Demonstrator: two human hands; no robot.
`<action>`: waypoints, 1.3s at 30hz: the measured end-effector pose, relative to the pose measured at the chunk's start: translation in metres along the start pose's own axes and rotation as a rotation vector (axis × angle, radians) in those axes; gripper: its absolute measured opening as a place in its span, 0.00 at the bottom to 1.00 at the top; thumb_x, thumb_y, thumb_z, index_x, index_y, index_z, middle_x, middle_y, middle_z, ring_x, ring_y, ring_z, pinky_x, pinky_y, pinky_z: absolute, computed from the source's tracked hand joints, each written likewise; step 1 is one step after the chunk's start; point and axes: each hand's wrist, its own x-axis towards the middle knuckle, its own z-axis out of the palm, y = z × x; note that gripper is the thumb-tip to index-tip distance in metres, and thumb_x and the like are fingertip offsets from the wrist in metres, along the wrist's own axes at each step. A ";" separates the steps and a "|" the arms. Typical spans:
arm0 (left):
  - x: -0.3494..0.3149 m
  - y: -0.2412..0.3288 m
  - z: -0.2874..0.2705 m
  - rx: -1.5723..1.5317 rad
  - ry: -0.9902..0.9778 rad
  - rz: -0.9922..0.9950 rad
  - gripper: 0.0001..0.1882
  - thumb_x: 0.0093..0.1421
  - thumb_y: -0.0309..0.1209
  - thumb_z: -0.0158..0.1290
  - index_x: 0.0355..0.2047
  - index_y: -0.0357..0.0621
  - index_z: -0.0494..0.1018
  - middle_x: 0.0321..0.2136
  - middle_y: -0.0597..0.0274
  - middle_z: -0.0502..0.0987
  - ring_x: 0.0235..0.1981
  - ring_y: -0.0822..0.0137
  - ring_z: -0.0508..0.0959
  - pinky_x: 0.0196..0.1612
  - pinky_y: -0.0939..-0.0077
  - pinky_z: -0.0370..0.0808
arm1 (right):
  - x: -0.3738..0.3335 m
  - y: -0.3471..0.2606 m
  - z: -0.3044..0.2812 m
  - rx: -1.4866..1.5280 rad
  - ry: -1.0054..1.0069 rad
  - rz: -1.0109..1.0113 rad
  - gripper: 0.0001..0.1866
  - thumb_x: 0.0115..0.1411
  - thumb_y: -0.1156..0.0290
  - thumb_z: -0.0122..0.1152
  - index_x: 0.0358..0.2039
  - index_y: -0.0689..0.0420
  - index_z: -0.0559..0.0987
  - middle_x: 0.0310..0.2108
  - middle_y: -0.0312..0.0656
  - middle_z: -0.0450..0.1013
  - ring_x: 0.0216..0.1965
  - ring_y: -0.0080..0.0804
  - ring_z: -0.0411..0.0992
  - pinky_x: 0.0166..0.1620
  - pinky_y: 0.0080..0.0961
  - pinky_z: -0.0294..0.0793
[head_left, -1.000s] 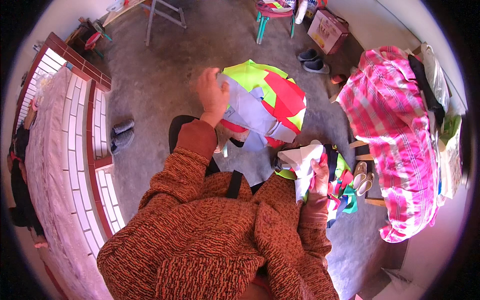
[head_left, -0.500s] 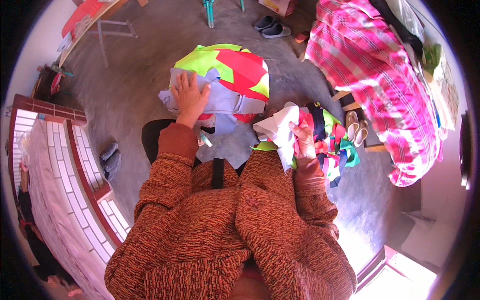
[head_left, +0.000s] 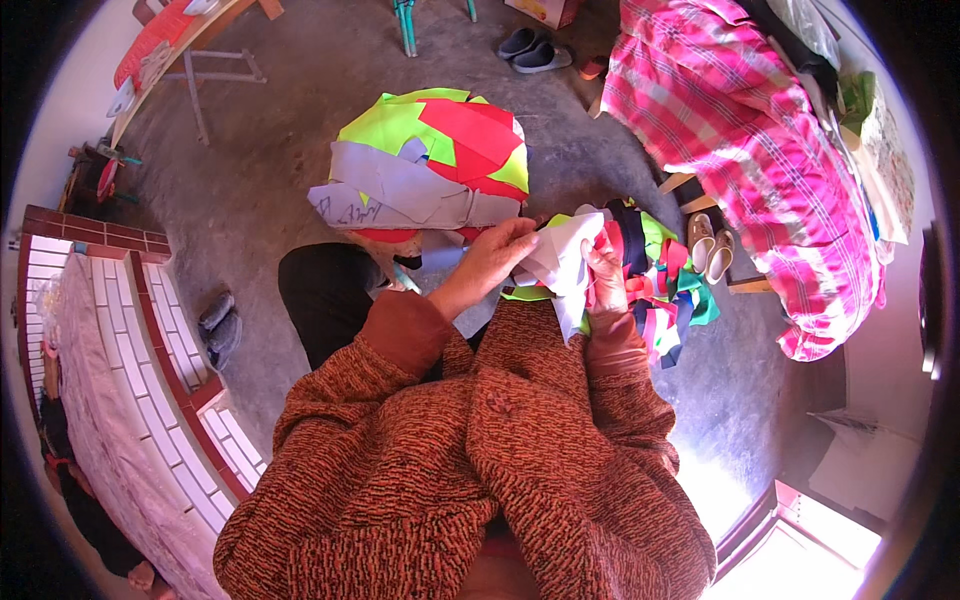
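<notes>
My right hand [head_left: 605,278] grips a bunch of pale grey and white fabric scraps [head_left: 566,250] over my right thigh. From the left, my left hand [head_left: 490,262] reaches the same scraps, its thumb and fingers pinching their left edge; the fingertips are partly hidden. Right of my right hand, a heap of mixed scraps [head_left: 668,270] in red, black, green and white hangs beside my leg. In front of me lies a rounded stack of flat fabric pieces: lime green [head_left: 385,128], red [head_left: 472,135], and grey with dark pen marks [head_left: 400,195]. What supports the stack is mostly hidden.
A pink plaid cloth [head_left: 715,170] drapes over furniture at the right, with pale shoes [head_left: 710,250] beside it. Dark slippers [head_left: 535,52] and a green-legged stool [head_left: 405,28] stand farther off. A table [head_left: 170,60] is at the far left, and grey shoes [head_left: 218,325] lie left.
My left hand has left the grey fabric on the stack and moved right and nearer, to the scraps in my right hand. My right hand stays nearly in place.
</notes>
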 end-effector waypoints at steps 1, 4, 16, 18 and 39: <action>0.004 -0.006 -0.004 -0.110 -0.034 -0.120 0.20 0.60 0.43 0.50 0.45 0.40 0.70 0.37 0.62 0.75 0.37 0.72 0.73 0.41 0.76 0.69 | 0.000 0.001 -0.005 0.004 0.020 -0.001 0.19 0.57 0.75 0.57 0.50 0.58 0.69 0.44 0.40 0.72 0.45 0.32 0.72 0.50 0.31 0.71; 0.006 -0.014 -0.006 -0.337 -0.063 -0.383 0.22 0.59 0.49 0.49 0.45 0.46 0.71 0.39 0.64 0.74 0.40 0.69 0.72 0.42 0.72 0.67 | 0.000 0.001 -0.018 -0.016 -0.040 0.003 0.27 0.55 0.72 0.59 0.56 0.58 0.64 0.49 0.43 0.69 0.50 0.36 0.69 0.54 0.33 0.68; 0.004 0.019 -0.011 -0.382 -0.039 -0.196 0.14 0.55 0.32 0.55 0.40 0.40 0.73 0.34 0.64 0.76 0.37 0.72 0.74 0.42 0.77 0.67 | 0.000 0.002 -0.019 -0.025 -0.003 0.032 0.22 0.54 0.76 0.61 0.50 0.56 0.70 0.45 0.39 0.72 0.46 0.31 0.71 0.51 0.30 0.70; 0.005 0.038 -0.018 -0.377 -0.007 -0.004 0.13 0.55 0.31 0.55 0.40 0.39 0.73 0.33 0.65 0.77 0.35 0.74 0.74 0.41 0.79 0.67 | 0.001 0.003 -0.017 -0.006 -0.010 0.031 0.19 0.54 0.77 0.60 0.48 0.56 0.72 0.44 0.38 0.72 0.46 0.30 0.71 0.50 0.29 0.70; -0.014 0.081 -0.012 -0.201 -0.032 0.233 0.12 0.58 0.28 0.53 0.42 0.39 0.70 0.34 0.66 0.75 0.36 0.76 0.73 0.42 0.82 0.69 | -0.006 0.001 -0.017 -0.077 0.132 -0.211 0.11 0.60 0.74 0.54 0.43 0.59 0.72 0.37 0.36 0.74 0.38 0.25 0.73 0.43 0.23 0.73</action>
